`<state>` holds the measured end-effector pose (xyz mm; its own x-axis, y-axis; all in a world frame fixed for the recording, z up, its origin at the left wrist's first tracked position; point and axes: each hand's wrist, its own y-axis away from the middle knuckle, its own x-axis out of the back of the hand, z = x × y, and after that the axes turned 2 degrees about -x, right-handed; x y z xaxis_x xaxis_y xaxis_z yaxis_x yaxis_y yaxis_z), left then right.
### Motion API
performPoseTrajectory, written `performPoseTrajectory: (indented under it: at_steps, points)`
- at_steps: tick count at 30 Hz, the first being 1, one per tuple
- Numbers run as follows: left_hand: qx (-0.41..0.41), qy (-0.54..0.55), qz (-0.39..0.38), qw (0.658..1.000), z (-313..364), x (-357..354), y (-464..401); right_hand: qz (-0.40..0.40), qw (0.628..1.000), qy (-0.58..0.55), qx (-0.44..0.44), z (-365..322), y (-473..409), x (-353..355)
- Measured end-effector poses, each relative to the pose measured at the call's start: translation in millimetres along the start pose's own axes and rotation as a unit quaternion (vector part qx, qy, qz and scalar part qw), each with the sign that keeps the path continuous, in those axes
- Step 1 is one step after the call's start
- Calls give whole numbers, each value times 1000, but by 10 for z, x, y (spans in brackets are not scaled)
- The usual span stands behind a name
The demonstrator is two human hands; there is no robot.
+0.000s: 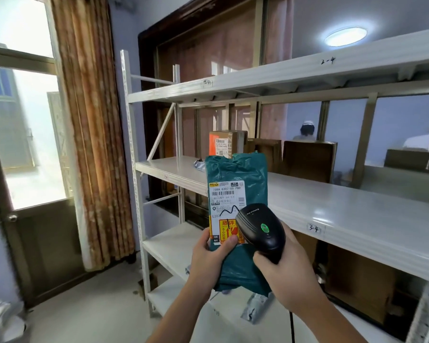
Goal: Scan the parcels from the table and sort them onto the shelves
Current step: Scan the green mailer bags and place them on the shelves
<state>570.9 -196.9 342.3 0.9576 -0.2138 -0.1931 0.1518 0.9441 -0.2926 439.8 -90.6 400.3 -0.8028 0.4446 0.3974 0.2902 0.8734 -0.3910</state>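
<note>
In the lower middle of the frame, the left hand holds a green plastic parcel upright in front of the shelves. Its fingers are grasping the lower left edge of the parcel, and the thumb presses on the bottom of the white label. The label has a barcode and printed numbers, and below it is a yellow and red sticker.

The right hand, a little to the right, has its fingers clenched around the handle of a black scanner. The head of the scanner is just in front of the lower right part of the parcel and covers part of the sticker. A small green light shines on top of the scanner.

The shelves are white metal and fill the right half of the frame. Handwritten marks "2-4" and "3-4" are on their front edges. On the middle shelf, behind the top of the parcel, stands a brown cardboard box with an orange side and a label. More brown boxes are to the right of it. At the left of the frame are a window and a brown curtain.
</note>
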Motion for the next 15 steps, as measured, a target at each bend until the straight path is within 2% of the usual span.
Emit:
performPoseTrajectory:
  at_steps: [5, 15]
  points:
    - [4, 12, -20, 1000, -146, 159, -560, 25, 999, 16, 27, 58, -427, -308]
    - [16, 11, -90, 996, -320, 613, -1580, 94, 995, 39, -14, 3, -1096, -1036]
